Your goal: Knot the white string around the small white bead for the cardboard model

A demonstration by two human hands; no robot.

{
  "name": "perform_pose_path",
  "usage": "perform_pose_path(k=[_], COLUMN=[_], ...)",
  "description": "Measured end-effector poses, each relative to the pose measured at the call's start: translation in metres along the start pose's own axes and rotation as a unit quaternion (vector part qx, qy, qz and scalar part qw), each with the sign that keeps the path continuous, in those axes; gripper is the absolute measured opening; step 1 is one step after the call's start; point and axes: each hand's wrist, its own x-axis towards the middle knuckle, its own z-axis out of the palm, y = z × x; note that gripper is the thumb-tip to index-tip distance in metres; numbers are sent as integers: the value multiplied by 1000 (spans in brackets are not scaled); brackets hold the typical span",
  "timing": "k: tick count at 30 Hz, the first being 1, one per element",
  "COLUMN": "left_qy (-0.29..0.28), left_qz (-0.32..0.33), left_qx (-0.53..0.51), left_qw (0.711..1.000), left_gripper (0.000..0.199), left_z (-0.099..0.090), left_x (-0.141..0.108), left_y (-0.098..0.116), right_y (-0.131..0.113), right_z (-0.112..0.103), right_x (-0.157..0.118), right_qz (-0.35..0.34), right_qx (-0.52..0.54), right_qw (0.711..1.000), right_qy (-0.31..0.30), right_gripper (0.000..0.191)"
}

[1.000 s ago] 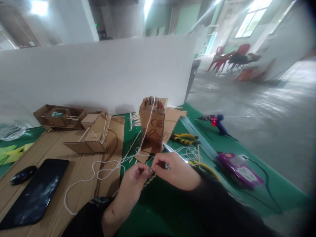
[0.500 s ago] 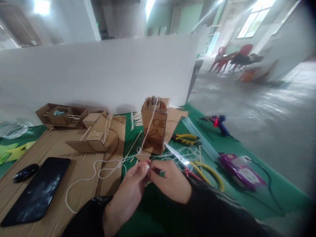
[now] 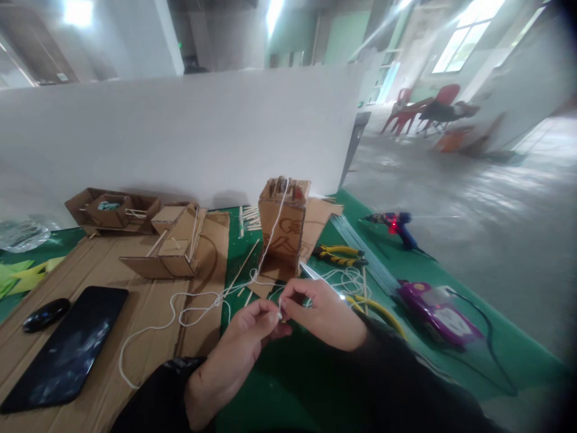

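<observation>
Near the front of the green table, my left hand pinches a small white piece, which looks like a knot or end of string. My right hand is just beside it, thumb and fingertips closed on the white string above that piece. Behind the hands stands an upright cardboard tower, with a string running from its top down the front. Loose string lies in loops to both sides. Scissors lie partly hidden behind my right hand, close to yellow-handled pliers.
On the left are a cardboard sheet, a black phone, a mouse and cardboard models. To the right lie clear sticks, a glue gun and a purple power strip.
My right hand has moved right and slightly up. My left hand has shifted a little right, and a short stretch of string now shows between the fingertips.
</observation>
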Motion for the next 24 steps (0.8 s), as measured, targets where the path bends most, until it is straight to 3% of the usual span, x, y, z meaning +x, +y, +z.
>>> perform_pose_path(k=[6, 16, 20, 24], left_qy=[49, 83, 91, 90], left_qz=[34, 83, 74, 71], left_qx=[53, 23, 10, 35], left_qw=[997, 993, 993, 993], left_gripper=[18, 19, 35, 26], left_z=[2, -3, -2, -4], left_x=[0, 8, 8, 6], left_y=[-1, -9, -7, -8], right_y=[2, -2, -2, -2], right_z=[1, 0, 0, -1], right_x=[1, -3, -4, -3], right_qz=[-7, -57, -66, -62], right_qx=[-4, -16, -14, -9], right_qw=[1000, 998, 997, 998], right_qy=[-14, 9, 24, 19], right_gripper=[12, 13, 14, 14])
